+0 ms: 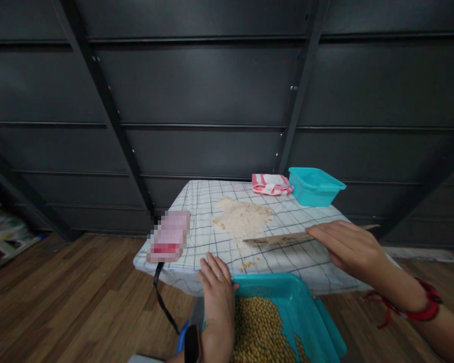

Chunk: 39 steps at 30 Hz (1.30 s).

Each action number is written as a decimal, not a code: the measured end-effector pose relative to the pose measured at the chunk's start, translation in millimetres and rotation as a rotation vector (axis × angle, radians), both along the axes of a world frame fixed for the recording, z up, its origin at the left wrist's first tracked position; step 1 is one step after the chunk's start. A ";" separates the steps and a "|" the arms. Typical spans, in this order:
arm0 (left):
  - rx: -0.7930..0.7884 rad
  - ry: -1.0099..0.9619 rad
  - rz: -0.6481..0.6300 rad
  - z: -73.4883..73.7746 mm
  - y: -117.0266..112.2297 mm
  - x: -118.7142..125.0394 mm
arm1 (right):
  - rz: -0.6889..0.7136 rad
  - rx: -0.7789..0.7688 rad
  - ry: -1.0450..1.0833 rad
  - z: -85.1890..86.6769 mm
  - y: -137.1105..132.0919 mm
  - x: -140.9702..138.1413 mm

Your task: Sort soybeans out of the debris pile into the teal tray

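My right hand [350,247], at the table's right side, is closed on a thin, flat brown strip [278,238], perhaps wood or stiff cardboard. The strip's left end lies by a low pile of pale rice-like grains [242,217] with some yellow beans in it. A few loose beans [247,263] lie near the table's front edge. Below that edge is a teal tray [295,287], with many yellowish-brown beans [259,325] inside. My left hand [216,285] lies over the tray's left rim, fingers stretched toward the tablecloth; its contact with the rim is partly hidden.
A checked white cloth [200,201] covers the table. At the back right stand a folded red-and-white towel [271,184] and a turquoise basin [314,189]. A blurred pink item [170,234] with a black strap lies at the left edge. Dark panels [204,85] rise behind.
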<state>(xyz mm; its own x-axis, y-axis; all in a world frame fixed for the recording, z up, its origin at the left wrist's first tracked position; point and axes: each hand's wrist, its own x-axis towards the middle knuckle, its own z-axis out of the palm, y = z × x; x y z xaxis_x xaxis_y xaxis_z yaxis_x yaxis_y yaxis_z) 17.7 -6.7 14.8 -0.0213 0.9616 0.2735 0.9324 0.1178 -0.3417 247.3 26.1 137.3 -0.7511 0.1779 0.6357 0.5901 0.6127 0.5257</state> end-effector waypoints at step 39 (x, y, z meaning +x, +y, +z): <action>0.001 -0.172 -0.143 5.3 -3.4 -7.2 | -0.002 -0.111 -0.028 -5.0 -14.9 22.0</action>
